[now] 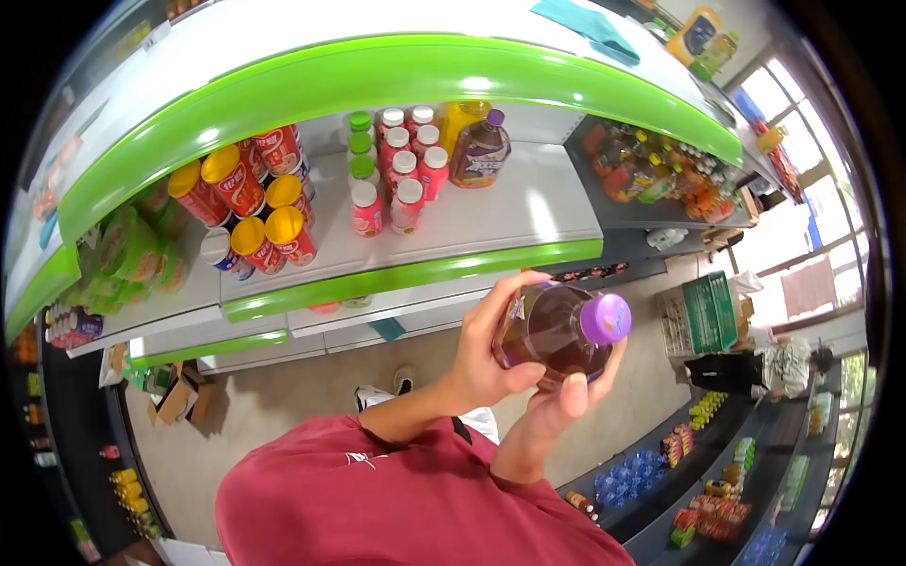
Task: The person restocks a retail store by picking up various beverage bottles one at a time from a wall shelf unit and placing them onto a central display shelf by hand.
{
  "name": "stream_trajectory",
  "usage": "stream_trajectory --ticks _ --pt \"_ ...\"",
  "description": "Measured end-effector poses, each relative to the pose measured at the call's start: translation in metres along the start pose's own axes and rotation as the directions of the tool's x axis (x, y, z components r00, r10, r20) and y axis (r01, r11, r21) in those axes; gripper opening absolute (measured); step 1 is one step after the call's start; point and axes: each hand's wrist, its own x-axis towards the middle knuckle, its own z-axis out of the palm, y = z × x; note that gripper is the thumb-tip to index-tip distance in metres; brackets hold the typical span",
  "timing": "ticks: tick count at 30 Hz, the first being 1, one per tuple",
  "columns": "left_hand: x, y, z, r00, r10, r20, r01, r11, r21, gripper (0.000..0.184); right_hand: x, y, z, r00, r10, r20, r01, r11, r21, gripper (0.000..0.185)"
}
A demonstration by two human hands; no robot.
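A large juice bottle (552, 325) with dark liquid and a purple cap is held in front of my chest, its cap tilted toward the camera. My left hand (486, 344) wraps round the bottle's left side, thumb across its lower face. On the other side, my right hand (566, 410) grips it from below and right. Beyond, on the white shelf (510, 212), stands a similar purple-capped bottle (482, 151) beside a yellow one (461, 121). Several small pink bottles (406, 179) with white caps stand left of them.
Red cans (260, 212) with yellow lids stand farther left on the shelf. A green shelf edge (415, 274) runs between me and the goods. An open cardboard box (179, 396) lies on the floor. A person (764, 368) is near a green crate (713, 311) at right.
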Motion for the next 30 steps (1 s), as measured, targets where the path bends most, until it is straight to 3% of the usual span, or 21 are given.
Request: stream_trajectory --ticks 2,6,7,9,11,16,20,26,30 --pt "0.014 -0.021 0.0 0.997 0.01 -0.072 -0.01 1.0 -0.004 0.096 0.021 0.015 0.004 0.997 0.055 0.045 -0.056 0.998 0.032 0.094" --pt "0.037 -0.075 -0.004 0.978 0.039 -0.207 -0.027 0.998 0.062 0.101 0.067 0.077 0.003 0.992 -0.019 0.125 0.018 1.0 0.004 0.086" --pt "0.045 -0.084 -0.011 0.985 0.017 -0.169 0.007 0.99 0.14 0.099 0.078 0.087 0.01 0.99 0.044 0.136 -0.065 0.987 0.149 0.082" --pt "0.06 -0.105 -0.011 0.969 -0.015 -0.246 0.035 0.996 0.077 0.094 0.101 0.12 0.014 0.977 0.036 0.211 -0.068 0.987 0.147 0.081" --pt "0.074 -0.141 -0.03 0.972 0.11 -0.209 -0.054 0.966 0.254 0.088 0.12 0.159 0.02 0.964 0.01 0.265 -0.058 0.983 0.176 0.078" --pt "0.089 -0.197 -0.043 0.938 0.192 -0.29 -0.087 0.937 0.338 0.087 0.152 0.212 0.036 0.943 -0.048 0.33 -0.055 0.954 0.294 0.059" --pt "0.103 -0.216 -0.05 0.919 0.235 -0.317 -0.101 0.917 0.387 0.088 0.176 0.24 0.046 0.927 -0.112 0.358 -0.003 0.953 0.304 0.053" --pt "0.111 -0.238 -0.067 0.893 0.192 -0.407 0.028 0.879 0.476 0.081 0.189 0.271 0.064 0.915 -0.062 0.398 -0.066 0.952 0.3 0.049" --pt "0.118 -0.242 -0.076 0.857 0.392 -0.335 -0.05 0.71 0.703 0.079 0.187 0.278 0.069 0.918 -0.01 0.396 -0.1 0.961 0.256 0.046"
